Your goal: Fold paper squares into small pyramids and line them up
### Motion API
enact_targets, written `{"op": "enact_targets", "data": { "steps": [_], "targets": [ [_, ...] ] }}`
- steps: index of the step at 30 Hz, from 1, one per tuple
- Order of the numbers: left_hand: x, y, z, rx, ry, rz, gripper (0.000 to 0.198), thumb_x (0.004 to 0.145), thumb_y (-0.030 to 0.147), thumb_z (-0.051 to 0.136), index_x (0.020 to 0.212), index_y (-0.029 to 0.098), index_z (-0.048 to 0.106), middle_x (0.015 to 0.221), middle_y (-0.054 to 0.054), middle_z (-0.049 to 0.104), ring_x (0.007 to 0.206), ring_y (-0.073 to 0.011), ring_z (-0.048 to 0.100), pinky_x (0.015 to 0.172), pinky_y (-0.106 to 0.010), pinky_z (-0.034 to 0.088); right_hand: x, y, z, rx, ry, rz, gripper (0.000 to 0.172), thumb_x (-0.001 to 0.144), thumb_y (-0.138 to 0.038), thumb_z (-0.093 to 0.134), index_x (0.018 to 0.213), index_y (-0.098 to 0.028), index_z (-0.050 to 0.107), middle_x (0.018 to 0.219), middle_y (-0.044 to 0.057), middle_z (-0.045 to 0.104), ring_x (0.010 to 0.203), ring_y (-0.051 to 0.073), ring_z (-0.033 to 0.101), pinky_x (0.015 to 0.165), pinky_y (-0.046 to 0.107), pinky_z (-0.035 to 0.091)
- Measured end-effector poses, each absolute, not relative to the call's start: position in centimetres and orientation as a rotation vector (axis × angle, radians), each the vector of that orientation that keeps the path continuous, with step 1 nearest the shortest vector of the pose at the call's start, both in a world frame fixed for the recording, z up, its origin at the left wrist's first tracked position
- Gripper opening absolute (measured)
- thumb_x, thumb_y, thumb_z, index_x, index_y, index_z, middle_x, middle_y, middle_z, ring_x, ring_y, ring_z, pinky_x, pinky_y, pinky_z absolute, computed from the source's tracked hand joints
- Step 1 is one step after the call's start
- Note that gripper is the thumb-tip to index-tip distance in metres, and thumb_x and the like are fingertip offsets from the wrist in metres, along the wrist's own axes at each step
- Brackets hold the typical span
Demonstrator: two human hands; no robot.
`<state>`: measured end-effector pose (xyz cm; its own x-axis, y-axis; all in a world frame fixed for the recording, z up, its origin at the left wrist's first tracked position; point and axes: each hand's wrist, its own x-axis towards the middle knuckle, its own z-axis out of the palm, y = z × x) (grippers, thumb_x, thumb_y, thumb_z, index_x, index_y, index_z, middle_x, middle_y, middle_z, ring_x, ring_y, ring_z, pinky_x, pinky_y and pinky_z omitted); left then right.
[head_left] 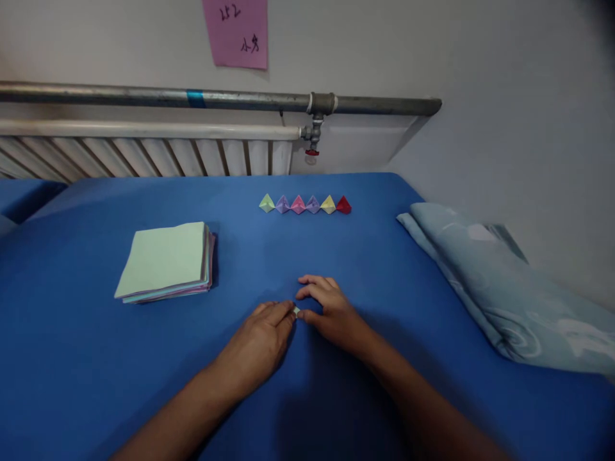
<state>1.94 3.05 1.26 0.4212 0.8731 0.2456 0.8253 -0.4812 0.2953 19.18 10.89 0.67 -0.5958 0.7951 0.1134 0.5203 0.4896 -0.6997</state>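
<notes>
A small pale green piece of folded paper (296, 311) lies on the blue surface between my hands, mostly covered by fingers. My left hand (267, 333) presses on it, fingers held together over its left side. From the right, my right hand (331, 308) reaches in with the thumb tip at the paper's edge; its other fingers are bent and apart from the thumb. Beyond the hands runs a row of several small folded paper shapes (298, 205) in green, purple, pink, yellow and red, set side by side.
A stack of coloured paper sheets (166, 259), pale green on top, sits at the left. Folded grey-green cloth (500, 288) lies along the right side. Behind the blue surface (230, 211) are a white radiator (182, 157), a metal pipe (250, 100) and a red-handled valve (312, 153).
</notes>
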Motion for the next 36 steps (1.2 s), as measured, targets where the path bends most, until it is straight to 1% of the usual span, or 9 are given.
{"op": "enact_targets", "data": {
  "steps": [3, 7, 12, 14, 20, 26, 31, 34, 36],
  "targets": [
    [1.9, 3.0, 1.0, 2.539, 1.548, 0.547, 0.037, 0.098, 0.016, 0.030, 0.112, 0.015, 0.064, 0.113, -0.010, 0.067, 0.100, -0.0204, 0.062, 0.093, -0.043, 0.051, 19.2, 10.9, 0.7, -1.088, -2.322, 0.872, 0.021, 0.074, -0.011, 0.066, 0.092, -0.022, 0.064, 0.122, 0.009, 0.059, 0.118, 0.025, 0.049, 0.096, 0.044, 0.041],
    [1.9, 2.7, 0.5, 2.620, 1.582, 0.494, 0.035, 0.095, 0.013, 0.034, 0.115, 0.015, 0.063, 0.114, -0.011, 0.067, 0.108, -0.0234, 0.060, 0.102, -0.051, 0.042, 19.2, 11.0, 0.7, -1.053, -2.344, 0.851, 0.019, 0.075, -0.014, 0.066, 0.093, -0.022, 0.064, 0.123, 0.009, 0.059, 0.118, 0.025, 0.050, 0.098, 0.045, 0.040],
    [1.7, 2.2, 0.4, 2.589, 1.663, 0.395, 0.034, 0.090, 0.012, 0.044, 0.117, 0.020, 0.063, 0.120, -0.010, 0.065, 0.113, -0.0283, 0.056, 0.100, -0.056, 0.038, 19.1, 10.9, 0.8, -1.099, -2.359, 0.821, 0.021, 0.074, -0.013, 0.069, 0.093, -0.021, 0.065, 0.123, 0.010, 0.059, 0.118, 0.024, 0.049, 0.098, 0.043, 0.041],
    [1.5, 2.3, 0.7, 2.546, 1.666, 0.424, 0.033, 0.090, 0.012, 0.047, 0.117, 0.020, 0.063, 0.119, -0.010, 0.065, 0.111, -0.0281, 0.057, 0.098, -0.055, 0.039, 19.0, 10.8, 0.8, -1.115, -2.367, 0.816, 0.020, 0.074, -0.013, 0.069, 0.092, -0.020, 0.065, 0.124, 0.010, 0.059, 0.118, 0.024, 0.050, 0.098, 0.043, 0.041],
    [1.0, 3.0, 1.1, 2.323, 1.602, 0.659, 0.027, 0.089, 0.013, 0.049, 0.111, 0.022, 0.063, 0.109, -0.006, 0.066, 0.102, -0.0206, 0.058, 0.090, -0.041, 0.044, 19.1, 10.7, 0.6, -1.082, -2.386, 0.774, 0.017, 0.074, -0.012, 0.068, 0.089, -0.020, 0.065, 0.122, 0.010, 0.060, 0.118, 0.024, 0.050, 0.098, 0.043, 0.040],
    [1.2, 3.1, 0.3, 2.180, 1.813, 0.719, 0.014, 0.087, 0.025, 0.057, 0.098, 0.019, 0.062, 0.106, -0.007, 0.064, 0.097, -0.0232, 0.056, 0.083, -0.041, 0.045, 19.1, 10.6, 0.7, -1.053, -2.365, 0.778, 0.016, 0.074, -0.013, 0.068, 0.087, -0.021, 0.065, 0.118, 0.008, 0.063, 0.113, 0.025, 0.053, 0.097, 0.045, 0.040],
    [1.0, 3.2, 0.4, 2.163, 1.754, 0.717, 0.010, 0.085, 0.023, 0.058, 0.093, 0.020, 0.062, 0.107, -0.006, 0.063, 0.100, -0.0232, 0.055, 0.084, -0.041, 0.043, 19.4, 10.4, 1.6, -1.026, -2.360, 0.898, 0.021, 0.073, -0.009, 0.063, 0.089, -0.022, 0.064, 0.121, 0.007, 0.062, 0.114, 0.024, 0.053, 0.099, 0.045, 0.038],
    [0.9, 3.3, 0.7, 2.101, 1.687, 0.756, 0.011, 0.085, 0.022, 0.055, 0.093, 0.021, 0.061, 0.105, -0.004, 0.064, 0.100, -0.0222, 0.056, 0.086, -0.042, 0.042, 19.6, 10.4, 2.3, -0.990, -2.274, 1.068, 0.028, 0.072, -0.003, 0.052, 0.089, -0.023, 0.063, 0.119, 0.004, 0.062, 0.114, 0.021, 0.054, 0.098, 0.041, 0.040],
    [0.8, 3.3, 0.9, 2.055, 1.664, 0.798, 0.012, 0.085, 0.021, 0.052, 0.094, 0.021, 0.060, 0.104, -0.004, 0.065, 0.100, -0.0215, 0.056, 0.088, -0.042, 0.041, 19.7, 10.4, 2.5, -1.000, -2.167, 1.132, 0.029, 0.074, -0.002, 0.046, 0.088, -0.022, 0.062, 0.108, 0.004, 0.064, 0.105, 0.018, 0.058, 0.091, 0.034, 0.045]
  ]
}}
